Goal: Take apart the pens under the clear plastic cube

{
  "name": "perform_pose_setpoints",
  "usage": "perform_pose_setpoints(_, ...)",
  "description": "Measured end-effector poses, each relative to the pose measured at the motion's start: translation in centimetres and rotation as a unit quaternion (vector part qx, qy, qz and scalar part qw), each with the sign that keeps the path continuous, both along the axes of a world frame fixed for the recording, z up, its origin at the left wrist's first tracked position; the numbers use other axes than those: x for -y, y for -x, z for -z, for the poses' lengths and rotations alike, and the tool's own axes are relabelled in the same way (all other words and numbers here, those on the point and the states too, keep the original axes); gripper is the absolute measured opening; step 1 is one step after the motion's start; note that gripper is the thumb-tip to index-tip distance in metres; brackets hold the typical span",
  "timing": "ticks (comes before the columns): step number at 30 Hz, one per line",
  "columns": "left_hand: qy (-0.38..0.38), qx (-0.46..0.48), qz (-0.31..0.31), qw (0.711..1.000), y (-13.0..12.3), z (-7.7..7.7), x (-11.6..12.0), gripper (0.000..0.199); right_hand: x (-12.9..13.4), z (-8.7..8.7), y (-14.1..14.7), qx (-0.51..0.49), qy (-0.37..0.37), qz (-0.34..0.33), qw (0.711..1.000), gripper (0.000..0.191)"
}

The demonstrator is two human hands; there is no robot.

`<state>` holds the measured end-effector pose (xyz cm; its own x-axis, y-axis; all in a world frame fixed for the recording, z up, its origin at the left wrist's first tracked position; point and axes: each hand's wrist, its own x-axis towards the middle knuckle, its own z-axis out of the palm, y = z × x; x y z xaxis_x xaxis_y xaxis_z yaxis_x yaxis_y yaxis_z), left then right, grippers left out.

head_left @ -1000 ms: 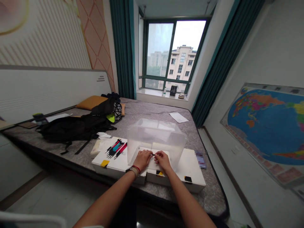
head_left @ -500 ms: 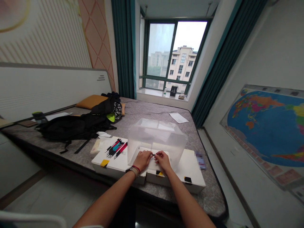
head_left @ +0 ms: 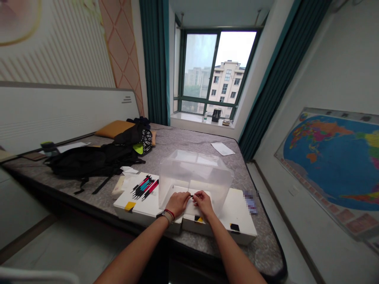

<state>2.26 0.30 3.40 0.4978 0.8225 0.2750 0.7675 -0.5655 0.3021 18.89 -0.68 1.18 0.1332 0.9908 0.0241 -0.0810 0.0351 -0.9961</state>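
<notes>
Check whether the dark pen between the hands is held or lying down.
Held: the dark pen sits in the fingers of the right hand, next to the left hand, above the white box.

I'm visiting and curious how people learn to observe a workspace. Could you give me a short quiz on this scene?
1. True or false: the pens lie inside the translucent plastic bin.
2. Which hand wears the watch and red cord?
3. What hangs on the right wall? A) a world map B) a mirror C) a clock

Key:
1. False: they lie on a white box beside it.
2. The left hand.
3. A.
</notes>
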Motion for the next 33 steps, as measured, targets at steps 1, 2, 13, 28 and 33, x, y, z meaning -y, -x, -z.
perform_pose_setpoints(1, 0.001, -0.001, 0.0, 1.0, 0.02, -0.01, 0.01, 0.029, -0.02, 0.09, -0.06, -0.003, 0.001, 0.003, 1.0, 0.04)
perform_pose_setpoints(2, 0.001, -0.002, -0.001, 1.0, 0.04, -0.02, 0.03, 0.029, -0.04, 0.19, -0.14, -0.008, 0.002, 0.009, 1.0, 0.039)
perform_pose_setpoints(13, -0.012, 0.005, -0.005, 1.0, -0.01, 0.03, 0.17, 0.032, -0.04, 0.4, -0.4, -0.042, 0.0, 0.034, 0.999, 0.038)
perform_pose_setpoints(28, -0.027, 0.028, -0.013, 0.999, 0.03, 0.34, 0.04, 0.032, -0.15, 0.63, -0.5, -0.08, 0.017, 0.055, 0.995, 0.04)
perform_pose_setpoints(33, -0.032, 0.011, -0.018, 0.999, 0.06, 0.3, 0.06, 0.036, -0.14, 0.43, -0.43, -0.095, 0.023, 0.063, 0.993, 0.037)
